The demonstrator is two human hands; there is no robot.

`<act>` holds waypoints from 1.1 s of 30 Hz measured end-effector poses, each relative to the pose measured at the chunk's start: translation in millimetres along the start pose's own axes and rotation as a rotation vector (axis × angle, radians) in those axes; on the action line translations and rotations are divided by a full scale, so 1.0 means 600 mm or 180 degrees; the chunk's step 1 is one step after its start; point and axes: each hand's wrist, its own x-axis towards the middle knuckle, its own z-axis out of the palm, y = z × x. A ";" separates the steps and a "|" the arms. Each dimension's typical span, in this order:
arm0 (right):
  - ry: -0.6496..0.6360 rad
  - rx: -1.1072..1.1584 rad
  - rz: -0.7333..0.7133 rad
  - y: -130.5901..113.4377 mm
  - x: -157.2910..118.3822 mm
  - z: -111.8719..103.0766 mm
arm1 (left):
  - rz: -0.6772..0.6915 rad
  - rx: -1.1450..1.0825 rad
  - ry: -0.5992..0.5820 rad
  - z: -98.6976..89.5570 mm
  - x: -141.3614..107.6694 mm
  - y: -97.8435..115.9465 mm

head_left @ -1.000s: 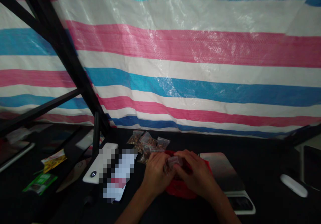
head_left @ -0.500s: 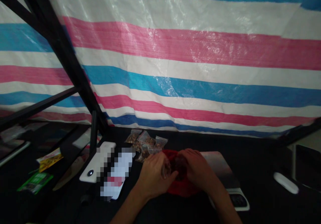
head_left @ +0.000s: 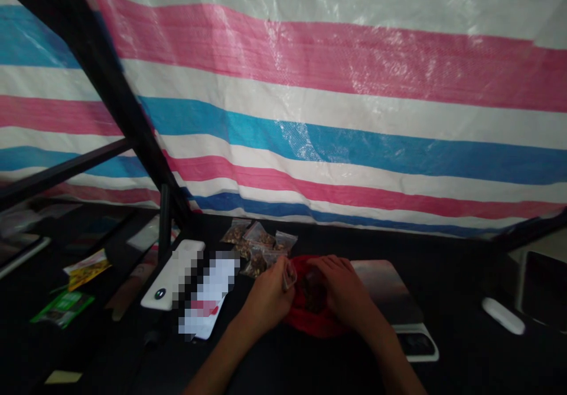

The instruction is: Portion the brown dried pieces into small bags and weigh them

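Observation:
A red plastic bag (head_left: 323,324) lies open between my hands, with dark loose pieces (head_left: 314,297) inside that are too dim to name. At its left edge, my left hand (head_left: 271,291) is closed around a small clear plastic bag (head_left: 289,274), whose end stands out between thumb and fingers. My right hand (head_left: 343,286) is at the right side of the red bag, its fingers bent over the rim; its thumb and fingertips are partly hidden. Just beyond my left hand lie several small clear zip bags (head_left: 259,235) filled with brownish bits.
A kitchen scale (head_left: 419,345) with a metallic plate is partly behind my right forearm. To the left lie a white device (head_left: 190,250), a blurred-out phone (head_left: 201,324), a green packet (head_left: 64,309) and a yellow packet (head_left: 91,268). A white oblong object (head_left: 504,316) lies far right. Striped sheeting (head_left: 310,76) hangs behind.
My right hand has drawn back slightly from the red bag's mouth, showing more of the contents. My left hand's grip has tightened round the small clear bag. The view has tilted slightly downward.

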 end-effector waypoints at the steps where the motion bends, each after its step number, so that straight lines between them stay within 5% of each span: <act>1: -0.0027 0.0046 -0.0043 -0.002 0.000 0.000 | 0.0006 -0.0201 0.0084 0.000 0.002 0.001; 6: -0.0135 0.0172 -0.0229 -0.010 0.001 0.001 | 0.0129 -0.1142 0.0648 -0.003 0.005 0.010; 9: -0.0174 0.0153 -0.0233 -0.006 0.004 0.004 | 0.0175 -0.0965 0.0789 -0.009 0.003 0.010; 17: -0.0215 -0.0256 -0.0045 0.008 0.004 -0.006 | 0.0332 0.1112 -0.0132 -0.001 -0.010 0.010; 33: -0.0413 -0.0063 0.0027 0.004 -0.009 -0.022 | 0.0356 0.0368 -0.0596 0.009 -0.006 -0.001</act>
